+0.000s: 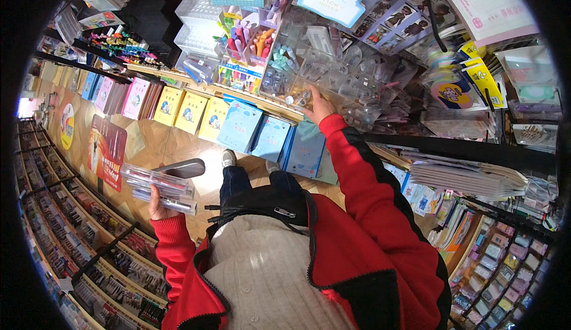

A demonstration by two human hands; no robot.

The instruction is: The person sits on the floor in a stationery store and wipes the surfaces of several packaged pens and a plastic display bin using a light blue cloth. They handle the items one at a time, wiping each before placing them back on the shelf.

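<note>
My left hand (160, 207) holds a stack of clear plastic cases (163, 189) at the lower left, with slim items inside them. Just beyond the stack shows a dark grey elongated case (185, 167); whether my hand also holds it is unclear. On the other side, my right hand (320, 106) reaches over the front of a clear divided display tray (285, 90). Its thumb and index finger are spread around small clear bottle-like items (305, 96). Whether the fingertips grip one is hidden. To their left in the tray stand blue-capped items (273, 80) and mint-green ones (284, 58).
Blue booklets (239, 125) and yellow booklets (168, 105) line the rack below the counter edge. Colourful pens (252, 40) stand in holders behind. Packaged goods hang on black hooks (435, 26) at the right. Stocked shelves (89, 241) curve along the left.
</note>
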